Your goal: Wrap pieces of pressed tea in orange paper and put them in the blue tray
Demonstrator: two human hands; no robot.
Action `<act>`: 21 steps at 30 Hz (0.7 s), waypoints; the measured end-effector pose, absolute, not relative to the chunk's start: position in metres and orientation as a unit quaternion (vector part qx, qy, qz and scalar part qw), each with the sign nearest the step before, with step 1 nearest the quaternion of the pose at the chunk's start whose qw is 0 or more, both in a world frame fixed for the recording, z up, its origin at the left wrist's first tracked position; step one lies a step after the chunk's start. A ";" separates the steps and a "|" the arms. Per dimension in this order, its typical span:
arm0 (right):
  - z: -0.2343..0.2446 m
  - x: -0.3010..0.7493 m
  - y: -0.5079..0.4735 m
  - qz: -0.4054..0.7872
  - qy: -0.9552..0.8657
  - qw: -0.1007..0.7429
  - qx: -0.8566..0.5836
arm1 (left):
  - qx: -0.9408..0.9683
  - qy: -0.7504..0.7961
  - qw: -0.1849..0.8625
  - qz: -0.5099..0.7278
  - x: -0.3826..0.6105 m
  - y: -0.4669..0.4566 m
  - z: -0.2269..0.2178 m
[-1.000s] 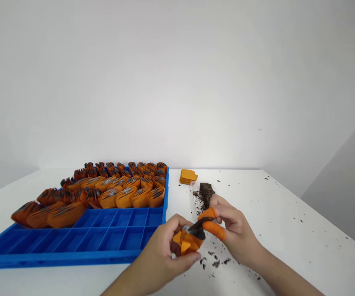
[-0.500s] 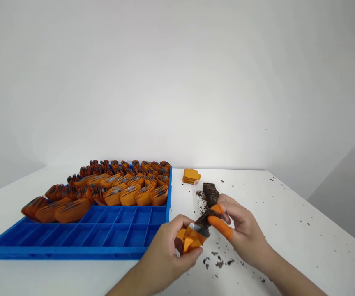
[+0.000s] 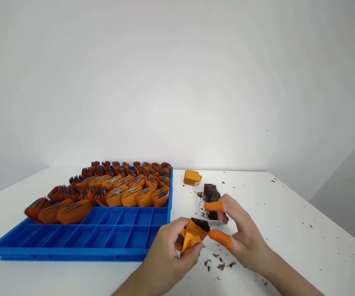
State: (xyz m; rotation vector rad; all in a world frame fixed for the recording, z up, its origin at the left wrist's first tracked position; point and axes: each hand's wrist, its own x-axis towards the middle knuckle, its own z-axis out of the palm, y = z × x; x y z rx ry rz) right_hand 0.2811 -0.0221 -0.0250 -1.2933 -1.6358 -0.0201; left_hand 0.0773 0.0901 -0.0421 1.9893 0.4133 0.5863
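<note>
My left hand [image 3: 168, 255] is closed around a small orange paper pouch [image 3: 191, 237] with a dark slab of pressed material showing at its mouth. My right hand [image 3: 240, 234] wears orange finger cots on thumb and forefinger. Its thumb tip touches the pouch's mouth while the forefinger is lifted apart, over a row of dark brown slabs [image 3: 211, 192] on a clear strip. The right hand grips nothing.
A blue compartment tray [image 3: 81, 240] lies at the left, its far rows filled with several orange filled pouches [image 3: 128, 193]. A small stack of flat orange pouches [image 3: 192, 176] sits behind the slabs. Dark crumbs [image 3: 219, 263] are scattered over the white table.
The dark slab has gone from sticking out between my right fingers to sitting inside the pouch. My right thumb and forefinger have let go and spread apart.
</note>
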 end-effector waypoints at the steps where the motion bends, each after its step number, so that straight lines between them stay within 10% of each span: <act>1: -0.025 0.282 -0.022 -0.011 -0.685 0.502 -0.528 | 0.819 0.168 0.492 0.242 0.077 0.090 -0.042; 21: -0.026 0.276 -0.022 0.014 -0.714 0.475 -0.513 | 0.835 0.147 0.456 0.268 0.077 0.091 -0.043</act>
